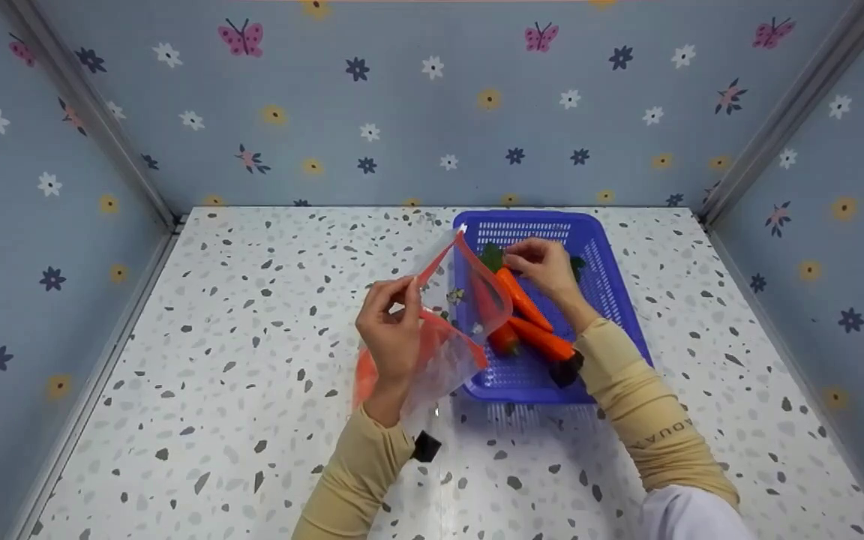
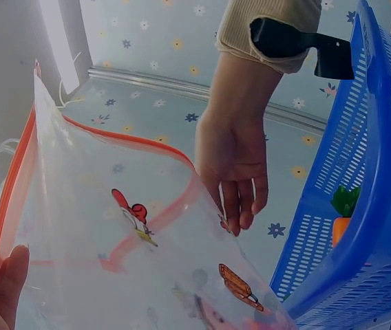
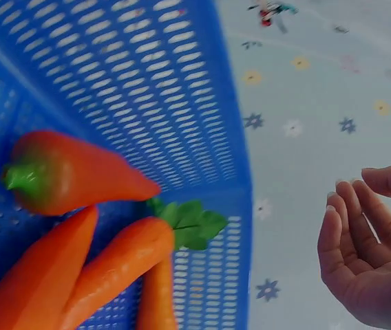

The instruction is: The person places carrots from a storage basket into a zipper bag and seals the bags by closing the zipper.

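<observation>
My left hand (image 1: 391,322) pinches the orange-red zip edge of a clear bag (image 1: 439,375), whose mouth gapes toward the basket. Cartoon figures are printed on the bag (image 2: 113,220) in the left wrist view; something orange shows at its lower left in the head view, too unclear to name. Over the blue basket (image 1: 529,396) hovers my right hand (image 1: 548,270), fingers loosely bent. The right wrist view shows nothing between those fingers. Inside the basket lie several orange carrots (image 1: 523,300) and a red pepper (image 3: 78,172) with a green stem.
A speckled white table (image 1: 252,352) carries the bag and basket. Flowered blue panels (image 1: 417,97) stand behind and at both sides. Each wrist wears a small black camera (image 1: 426,446) near the sleeve cuff.
</observation>
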A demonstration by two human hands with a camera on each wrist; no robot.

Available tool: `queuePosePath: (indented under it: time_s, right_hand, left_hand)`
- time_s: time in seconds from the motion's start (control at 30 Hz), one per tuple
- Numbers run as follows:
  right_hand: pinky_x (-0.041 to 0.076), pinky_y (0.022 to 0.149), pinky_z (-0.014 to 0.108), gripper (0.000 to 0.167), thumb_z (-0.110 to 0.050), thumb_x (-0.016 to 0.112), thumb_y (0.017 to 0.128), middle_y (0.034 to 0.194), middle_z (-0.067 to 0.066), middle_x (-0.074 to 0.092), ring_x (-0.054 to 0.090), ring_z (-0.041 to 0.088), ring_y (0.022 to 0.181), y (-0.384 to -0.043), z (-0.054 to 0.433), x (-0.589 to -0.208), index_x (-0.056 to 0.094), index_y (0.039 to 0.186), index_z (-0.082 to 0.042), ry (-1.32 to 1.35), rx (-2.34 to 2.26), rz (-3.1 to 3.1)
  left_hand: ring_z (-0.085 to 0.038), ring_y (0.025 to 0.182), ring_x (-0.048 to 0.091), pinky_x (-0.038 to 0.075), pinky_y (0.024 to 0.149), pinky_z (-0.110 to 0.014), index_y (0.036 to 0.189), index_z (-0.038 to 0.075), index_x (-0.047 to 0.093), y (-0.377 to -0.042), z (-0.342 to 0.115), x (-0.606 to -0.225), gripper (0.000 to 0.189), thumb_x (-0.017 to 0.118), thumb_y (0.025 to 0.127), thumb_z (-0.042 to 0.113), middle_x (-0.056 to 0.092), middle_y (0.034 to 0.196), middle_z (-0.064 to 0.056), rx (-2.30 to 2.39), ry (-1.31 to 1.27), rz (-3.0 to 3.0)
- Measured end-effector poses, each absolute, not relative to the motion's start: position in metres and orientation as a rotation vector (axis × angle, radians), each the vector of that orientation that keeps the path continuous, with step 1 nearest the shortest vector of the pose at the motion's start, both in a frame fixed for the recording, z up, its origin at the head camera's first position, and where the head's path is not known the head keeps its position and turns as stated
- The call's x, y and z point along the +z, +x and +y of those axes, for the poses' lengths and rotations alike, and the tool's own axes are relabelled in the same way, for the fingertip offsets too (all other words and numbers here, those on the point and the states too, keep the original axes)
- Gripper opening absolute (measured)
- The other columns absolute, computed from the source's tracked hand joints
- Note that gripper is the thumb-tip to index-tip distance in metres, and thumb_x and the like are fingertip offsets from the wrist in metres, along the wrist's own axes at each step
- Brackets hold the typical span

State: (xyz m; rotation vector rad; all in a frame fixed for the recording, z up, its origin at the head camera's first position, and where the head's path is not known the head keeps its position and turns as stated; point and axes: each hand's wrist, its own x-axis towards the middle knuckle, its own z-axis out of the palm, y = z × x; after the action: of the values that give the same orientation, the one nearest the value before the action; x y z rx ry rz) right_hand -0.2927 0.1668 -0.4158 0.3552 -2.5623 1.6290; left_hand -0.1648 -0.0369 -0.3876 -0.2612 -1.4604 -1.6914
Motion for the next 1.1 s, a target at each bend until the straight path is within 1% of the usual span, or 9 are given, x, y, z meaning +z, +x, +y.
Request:
queuePosePath:
  time_s: [0.07, 0.17, 0.23, 0.27, 0.37, 0.57, 0.7, 0.87, 1.1]
  right_hand:
    - [0.051, 0.066, 0.029, 0.021, -0.011, 0.066, 0.081, 0.087, 0.018, 0.064, 0.060, 0.025, 0.075, -0.293, 0.167, -0.418, 0.065, 0.093, 0.006, 0.354, 1.588, -2.575]
    - [0.050, 0.069, 0.026, 0.021, -0.010, 0.066, 0.080, 0.089, 0.016, 0.064, 0.058, 0.022, 0.077, -0.298, 0.170, -0.427, 0.065, 0.094, 0.004, 0.340, 1.507, -2.603]
    - [0.049, 0.072, 0.031, 0.020, -0.008, 0.066, 0.080, 0.091, 0.016, 0.063, 0.058, 0.024, 0.079, -0.301, 0.171, -0.433, 0.065, 0.095, 0.005, 0.326, 1.484, -2.622]
    - [0.049, 0.072, 0.031, 0.020, -0.009, 0.067, 0.079, 0.091, 0.015, 0.064, 0.058, 0.023, 0.079, -0.306, 0.174, -0.441, 0.065, 0.095, 0.004, 0.325, 1.464, -2.629]
    - [0.049, 0.074, 0.034, 0.021, -0.006, 0.067, 0.078, 0.092, 0.015, 0.064, 0.059, 0.024, 0.080, -0.311, 0.176, -0.450, 0.065, 0.096, 0.004, 0.312, 1.422, -2.679]
    - [0.047, 0.080, 0.038, 0.032, -0.008, 0.069, 0.077, 0.102, 0.020, 0.061, 0.057, 0.030, 0.091, -0.317, 0.183, -0.465, 0.061, 0.105, 0.005, 0.285, 1.391, -2.811]
    - [0.044, 0.084, 0.041, 0.037, -0.006, 0.070, 0.075, 0.106, 0.021, 0.058, 0.054, 0.034, 0.097, -0.321, 0.190, -0.473, 0.059, 0.109, 0.004, 0.318, 1.418, -2.833]
    - [0.042, 0.086, 0.042, 0.042, -0.004, 0.071, 0.073, 0.108, 0.021, 0.058, 0.053, 0.034, 0.100, -0.327, 0.198, -0.482, 0.058, 0.112, 0.003, 0.346, 1.431, -2.849]
    - [0.040, 0.089, 0.043, 0.050, -0.008, 0.073, 0.072, 0.114, 0.022, 0.054, 0.048, 0.035, 0.106, -0.328, 0.206, -0.491, 0.054, 0.117, 0.004, 0.314, 1.415, -2.953]
  left_hand:
    - [-0.015, 0.062, 0.051, 0.044, 0.046, -0.017, 0.083, -0.016, 0.061, -0.167, -0.037, -0.391, 0.008, 0.055, 0.077, -0.017, 0.052, 0.072, -0.020, -1.696, -0.264, -1.452]
    - [-0.014, 0.063, 0.051, 0.045, 0.046, -0.017, 0.083, -0.015, 0.061, -0.171, -0.037, -0.397, 0.008, 0.056, 0.078, -0.016, 0.052, 0.072, -0.018, -1.706, -0.267, -1.436]
    - [-0.014, 0.063, 0.051, 0.045, 0.047, -0.017, 0.083, -0.015, 0.061, -0.171, -0.037, -0.397, 0.008, 0.056, 0.078, -0.016, 0.052, 0.073, -0.018, -1.709, -0.266, -1.436]
    - [-0.014, 0.063, 0.051, 0.045, 0.047, -0.017, 0.084, -0.015, 0.061, -0.171, -0.037, -0.397, 0.008, 0.056, 0.078, -0.016, 0.052, 0.073, -0.017, -1.708, -0.263, -1.439]
    - [-0.014, 0.064, 0.051, 0.045, 0.047, -0.017, 0.084, -0.017, 0.060, -0.165, -0.036, -0.387, 0.008, 0.055, 0.078, -0.017, 0.052, 0.073, -0.021, -1.703, -0.251, -1.462]
    - [-0.015, 0.063, 0.051, 0.045, 0.047, -0.017, 0.084, -0.017, 0.060, -0.164, -0.036, -0.386, 0.009, 0.054, 0.078, -0.017, 0.052, 0.073, -0.021, -1.698, -0.240, -1.473]
    - [-0.014, 0.064, 0.051, 0.045, 0.047, -0.017, 0.084, -0.017, 0.060, -0.165, -0.035, -0.386, 0.008, 0.054, 0.078, -0.017, 0.052, 0.073, -0.020, -1.701, -0.240, -1.471]
    - [-0.015, 0.063, 0.051, 0.045, 0.047, -0.017, 0.083, -0.017, 0.060, -0.164, -0.036, -0.386, 0.008, 0.054, 0.078, -0.018, 0.051, 0.072, -0.021, -1.690, -0.258, -1.468]
    - [-0.015, 0.062, 0.051, 0.045, 0.047, -0.017, 0.082, -0.017, 0.060, -0.164, -0.037, -0.387, 0.008, 0.054, 0.077, -0.019, 0.052, 0.071, -0.021, -1.665, -0.276, -1.467]
